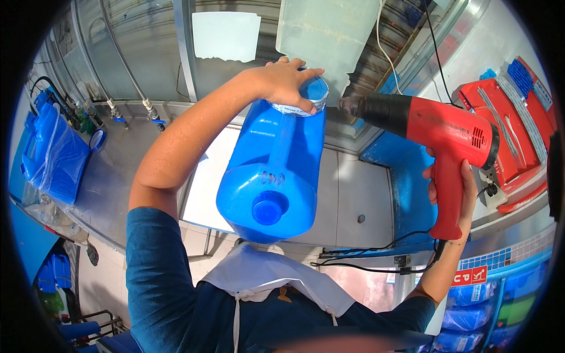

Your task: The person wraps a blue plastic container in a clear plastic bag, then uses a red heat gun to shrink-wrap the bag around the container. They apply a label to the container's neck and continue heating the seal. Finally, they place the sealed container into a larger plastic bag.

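The blue jug (253,170) sits in front of the person's white apron (259,270), over a white tabletop (209,176), its round blue cap (318,88) at the far end and a round blue plug (268,209) at the near end; whether it stands quite upright or leans is hard to tell. Its walls look like stiff, smooth plastic, likely slippery if wet and not easily broken; its weight depends on the contents, which do not show. The moulded handle (283,138) running between the two ends seems the surest place to take hold, while the thin printed band (297,112) round the cap looks flimsy and easily creased. The left hand (285,82) lies over the cap with fingers spread and thumb down against the band. Right of the jug, the right hand (468,182) is wrapped round the grip of a red heat gun (450,126), whose black nozzle end points toward the cap, near but apart from it. Farther right of the jug lie red packages (500,129); well to its left, a plastic-wrapped blue container (59,153) rests by a steel counter (120,176).
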{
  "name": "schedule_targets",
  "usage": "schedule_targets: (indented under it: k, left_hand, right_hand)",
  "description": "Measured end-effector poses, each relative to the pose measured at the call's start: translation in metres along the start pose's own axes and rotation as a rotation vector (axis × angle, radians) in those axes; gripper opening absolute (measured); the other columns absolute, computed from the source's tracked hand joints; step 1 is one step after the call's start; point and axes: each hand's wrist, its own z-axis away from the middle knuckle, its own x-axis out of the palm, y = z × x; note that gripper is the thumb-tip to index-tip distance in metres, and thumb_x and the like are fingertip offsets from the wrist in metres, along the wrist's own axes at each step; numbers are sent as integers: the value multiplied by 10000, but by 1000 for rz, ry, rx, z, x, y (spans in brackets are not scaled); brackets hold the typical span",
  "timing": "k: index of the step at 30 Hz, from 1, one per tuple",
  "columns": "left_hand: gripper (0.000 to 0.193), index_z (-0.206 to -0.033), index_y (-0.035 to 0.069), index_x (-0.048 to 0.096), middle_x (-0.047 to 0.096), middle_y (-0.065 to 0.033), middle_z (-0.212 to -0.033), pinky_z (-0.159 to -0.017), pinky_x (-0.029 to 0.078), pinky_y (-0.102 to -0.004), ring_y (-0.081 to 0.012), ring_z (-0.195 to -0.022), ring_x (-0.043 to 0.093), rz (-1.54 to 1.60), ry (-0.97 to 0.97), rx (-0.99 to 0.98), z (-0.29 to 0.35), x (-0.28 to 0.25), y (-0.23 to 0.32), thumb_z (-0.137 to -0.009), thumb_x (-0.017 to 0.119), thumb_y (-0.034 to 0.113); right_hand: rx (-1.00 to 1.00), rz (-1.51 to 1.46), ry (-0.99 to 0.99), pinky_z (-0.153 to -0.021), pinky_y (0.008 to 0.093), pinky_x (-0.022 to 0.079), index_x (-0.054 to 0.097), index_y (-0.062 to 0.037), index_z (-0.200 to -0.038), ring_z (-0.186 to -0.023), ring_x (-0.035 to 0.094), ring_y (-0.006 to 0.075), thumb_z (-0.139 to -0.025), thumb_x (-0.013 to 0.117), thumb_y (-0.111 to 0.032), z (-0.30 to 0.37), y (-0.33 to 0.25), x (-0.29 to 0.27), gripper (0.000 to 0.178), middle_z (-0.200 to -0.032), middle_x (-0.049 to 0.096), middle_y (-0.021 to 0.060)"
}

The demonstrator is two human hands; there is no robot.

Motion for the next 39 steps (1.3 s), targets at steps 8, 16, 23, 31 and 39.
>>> schedule_targets:
  k: [8, 16, 23, 31, 39]
  left_hand:
    - [973, -1505, 272, 281, 381, -205, -1428, -1043, 405, -510, -403, -1316, 379, 49, 34, 1, 3, -1, 1, -689, 683, 618]
    - [1074, -1510, 230, 266, 276, -230, -1511, -1086, 349, -514, -416, -1382, 306, 182, 210, 25, 12, 3, -14, -640, 752, 632]
    - [1162, -1529, 167, 186, 398, -223, -1453, -1104, 289, -553, -362, -1382, 340, 854, 396, 55, 51, 45, -56, -621, 875, 395]
    - [1185, -1529, 136, 173, 457, -225, -1404, -1081, 322, -526, -392, -1348, 389, 968, 506, -3, 47, 73, -53, -618, 874, 427]
    - [1197, -1528, 116, 173, 463, -251, -1392, -1096, 304, -499, -385, -1343, 402, 999, 508, -2, 47, 75, -54, -611, 878, 423]
  right_hand:
    - [29, 89, 50, -361, 206, 427, 574, 63, -1170, -442, 569, 112, -961, 446, -503, -2, -13, 5, 617, -772, 659, 145]
    - [28, 215, -28, -439, 231, 465, 609, 28, -1121, -500, 596, 139, -971, 454, -447, -36, -46, 29, 522, -775, 678, 138]
    - [53, 316, -166, -416, 231, 492, 602, 28, -1039, -490, 619, 154, -988, 473, -413, -86, -75, 58, 462, -750, 666, 170]
    - [6, 342, -380, -389, 232, 534, 561, 97, -1053, -455, 630, 172, -957, 528, -430, -131, -91, 100, 537, -726, 656, 202]
    - [-14, 418, -498, -436, 218, 568, 571, 113, -1015, -486, 656, 170, -943, 545, -440, -135, -102, 128, 558, -744, 660, 206]
